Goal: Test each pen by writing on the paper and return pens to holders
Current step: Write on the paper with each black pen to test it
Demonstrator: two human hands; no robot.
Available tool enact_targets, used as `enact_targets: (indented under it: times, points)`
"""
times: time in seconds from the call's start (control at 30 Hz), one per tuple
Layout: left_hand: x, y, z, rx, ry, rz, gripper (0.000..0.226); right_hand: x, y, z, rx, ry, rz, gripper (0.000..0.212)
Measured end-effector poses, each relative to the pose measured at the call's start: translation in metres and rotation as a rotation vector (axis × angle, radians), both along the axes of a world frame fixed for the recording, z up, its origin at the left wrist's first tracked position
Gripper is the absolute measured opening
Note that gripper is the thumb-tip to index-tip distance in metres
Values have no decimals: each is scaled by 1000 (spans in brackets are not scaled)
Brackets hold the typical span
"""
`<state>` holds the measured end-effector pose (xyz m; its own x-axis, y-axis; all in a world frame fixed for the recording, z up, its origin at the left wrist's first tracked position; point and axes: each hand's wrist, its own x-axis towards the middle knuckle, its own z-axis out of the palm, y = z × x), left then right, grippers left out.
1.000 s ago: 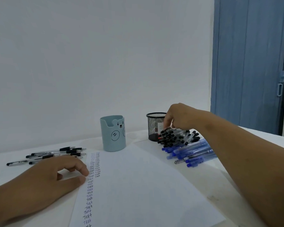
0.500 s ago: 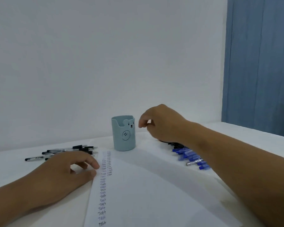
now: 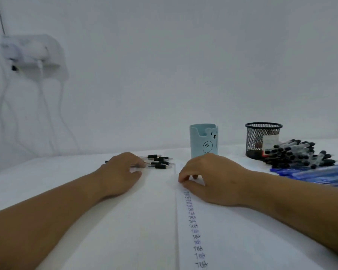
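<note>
The white paper (image 3: 232, 236) lies before me with a column of "Test" words (image 3: 193, 227) down its left edge. My right hand (image 3: 209, 178) rests on the paper's top left part, fingertips down, with nothing visible in it. My left hand (image 3: 121, 172) lies left of the paper, its fingertips on a small group of black pens (image 3: 159, 161); one pen's end sticks out from under the hand on its left. A light blue bear holder (image 3: 203, 140) and a black mesh holder (image 3: 262, 141) stand behind the paper.
At the right lie a pile of black-capped pens (image 3: 297, 154) and, in front of it, a pile of blue pens (image 3: 320, 173). The white table (image 3: 47, 172) meets a white wall. Cables and a white socket unit (image 3: 27, 51) hang on the wall at far left.
My right hand has left the pen piles and come down onto the paper's top left. My left hand has gone from the paper's edge to the black pens. The view has swung left.
</note>
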<state>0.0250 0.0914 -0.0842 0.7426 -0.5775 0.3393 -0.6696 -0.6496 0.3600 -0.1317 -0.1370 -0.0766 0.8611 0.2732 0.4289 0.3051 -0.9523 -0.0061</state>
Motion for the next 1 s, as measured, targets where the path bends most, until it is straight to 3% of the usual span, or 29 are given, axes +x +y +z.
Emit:
enact_targets:
  times: [0.3,0.43,0.67,0.9,1.0]
  points:
    - [6,-2,2,143,-101,161,37,0,-2,-1,23,21,18,16]
    - [13,2,0,46,-60,110,22,1,-2,-2,32,27,21,16]
    - [15,6,-1,-21,-117,41,29,1,-2,-2,45,23,34,16]
    - [-12,-8,14,-380,-263,-163,22,1,-3,-2,61,26,31,17]
    - [-30,-16,17,-560,-247,-237,27,2,-4,-4,79,26,27,17]
